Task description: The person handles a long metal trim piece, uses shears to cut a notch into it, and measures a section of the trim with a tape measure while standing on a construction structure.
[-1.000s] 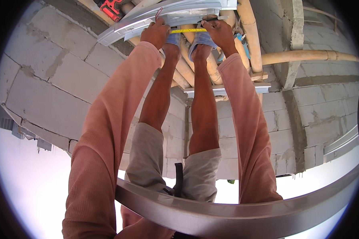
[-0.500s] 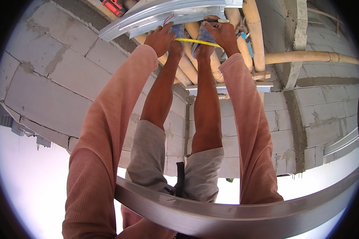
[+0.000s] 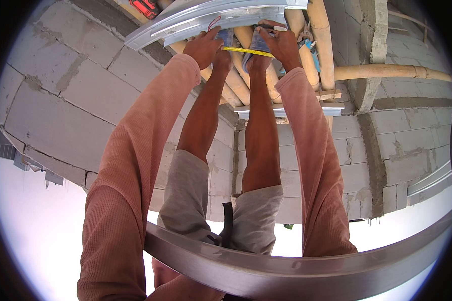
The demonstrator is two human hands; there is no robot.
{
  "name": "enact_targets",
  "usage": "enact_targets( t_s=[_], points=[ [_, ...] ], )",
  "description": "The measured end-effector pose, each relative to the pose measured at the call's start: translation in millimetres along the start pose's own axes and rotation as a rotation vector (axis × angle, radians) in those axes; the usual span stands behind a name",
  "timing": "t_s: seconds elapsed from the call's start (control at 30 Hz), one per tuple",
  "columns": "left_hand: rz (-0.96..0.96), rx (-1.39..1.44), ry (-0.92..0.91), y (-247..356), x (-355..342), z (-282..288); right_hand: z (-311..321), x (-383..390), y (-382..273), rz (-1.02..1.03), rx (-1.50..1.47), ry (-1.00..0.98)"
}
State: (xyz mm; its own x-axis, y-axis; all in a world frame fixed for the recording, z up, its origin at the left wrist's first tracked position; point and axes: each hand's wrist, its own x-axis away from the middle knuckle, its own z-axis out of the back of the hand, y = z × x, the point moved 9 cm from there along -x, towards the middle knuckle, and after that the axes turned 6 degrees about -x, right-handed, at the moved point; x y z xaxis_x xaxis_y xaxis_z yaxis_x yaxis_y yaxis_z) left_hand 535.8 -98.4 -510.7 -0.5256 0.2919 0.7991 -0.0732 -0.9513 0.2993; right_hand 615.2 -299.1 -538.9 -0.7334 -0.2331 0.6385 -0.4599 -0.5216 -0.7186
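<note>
Near the top middle, the yellow blade of a tape measure (image 3: 248, 51) stretches between my hands, above my feet. My left hand (image 3: 202, 49) is closed at its left end; a thin reddish strap (image 3: 214, 21) loops up beside the fingers, and the tape's case is hidden. A dark marker with a whitish end (image 3: 273, 27) lies pinched in the fingers of my right hand (image 3: 282, 46), whose lower edge meets the blade's right end. Just beyond both hands lie long silvery metal channels (image 3: 201, 25), close to my fingertips.
Bamboo poles (image 3: 320, 45) form the platform under my feet, with gaps between them. A red and black tool (image 3: 144, 7) lies top left. Blue-handled pliers (image 3: 310, 46) rest right of my right hand. Grey block walls (image 3: 70, 110) stand around; another metal strip (image 3: 326, 109) lies behind my feet.
Both hands have shifted only slightly. The marker in my right hand has tilted and moved a little to the right, and the blade's visible right end sits slightly farther left.
</note>
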Motion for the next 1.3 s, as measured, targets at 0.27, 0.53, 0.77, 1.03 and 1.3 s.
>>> enact_targets(
  t_s=[0.27, 0.53, 0.77, 1.03, 1.3],
  points=[
    [-0.011, 0.004, 0.009, 3, 1, 6, 3, -1, 3, 0.046, -0.022, 0.017],
    [-0.027, 0.001, 0.021, 4, 11, 19, 11, 6, -10, -0.004, -0.137, 0.069],
    [-0.202, 0.229, -0.015, 13, 34, 47, 81, 29, -56, 0.108, -0.323, 0.363],
    [0.151, 1.508, -0.361, -27, 89, 81, 176, 38, -50, -0.074, -0.306, 0.515],
    [0.150, 1.545, 0.277, -100, 92, 208, 113, 44, -99, -0.060, -0.199, 0.289]
  ],
)
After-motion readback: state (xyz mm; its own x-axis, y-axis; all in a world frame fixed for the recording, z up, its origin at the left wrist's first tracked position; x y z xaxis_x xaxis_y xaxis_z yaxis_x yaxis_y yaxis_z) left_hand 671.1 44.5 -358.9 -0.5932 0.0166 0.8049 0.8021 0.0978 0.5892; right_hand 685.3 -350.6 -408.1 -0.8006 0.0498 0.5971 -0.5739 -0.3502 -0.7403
